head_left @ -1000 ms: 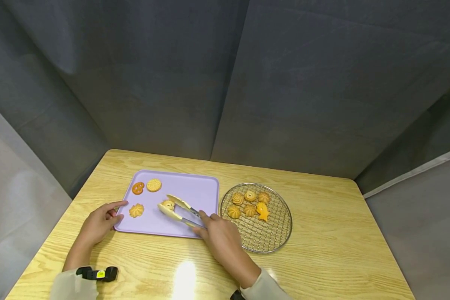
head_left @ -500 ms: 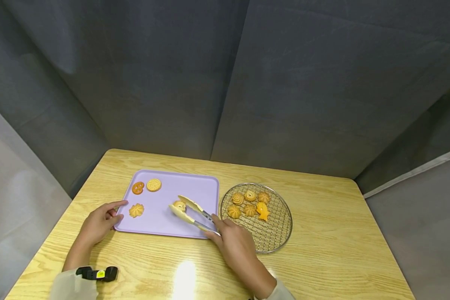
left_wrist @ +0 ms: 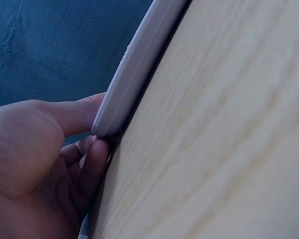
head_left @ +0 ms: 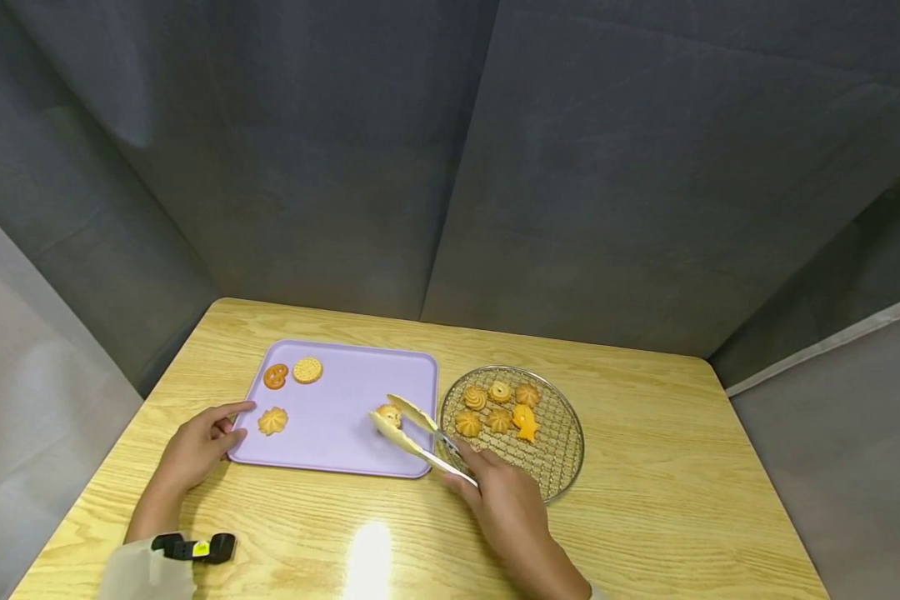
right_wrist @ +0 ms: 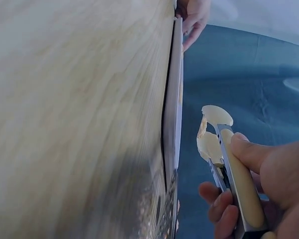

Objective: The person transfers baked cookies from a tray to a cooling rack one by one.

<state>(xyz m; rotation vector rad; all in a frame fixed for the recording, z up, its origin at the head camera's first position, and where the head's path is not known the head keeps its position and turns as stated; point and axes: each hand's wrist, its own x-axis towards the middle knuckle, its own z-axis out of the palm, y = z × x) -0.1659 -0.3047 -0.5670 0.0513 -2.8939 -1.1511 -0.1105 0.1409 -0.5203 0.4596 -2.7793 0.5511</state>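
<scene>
My right hand (head_left: 506, 504) grips a pair of tongs (head_left: 420, 433) with cream tips and metal arms. Between the tips is a small cookie (head_left: 390, 414), partly covered by them, held above the right part of the lilac tray (head_left: 330, 450). In the right wrist view the tongs (right_wrist: 239, 179) stand out from the tray's edge with the cookie at their tips. At the tray's left front corner, my left hand (head_left: 198, 442) pinches the rim between thumb and fingers. A pretzel-shaped cookie (head_left: 276, 377), a round cookie (head_left: 307, 371) and a star-shaped cookie (head_left: 273, 421) lie on the tray's left side.
Right of the tray lies a round wire rack (head_left: 562, 467). On its upper left part sit several cookies, among them an orange fish-shaped one (head_left: 525, 423) and a swirled one (head_left: 476, 397). Grey curtains (head_left: 570, 208) surround the wooden table (head_left: 660, 467).
My right hand has moved right, carrying the cookie in the tongs from the tray's middle to near its right edge. The left hand has stayed at the tray's rim.
</scene>
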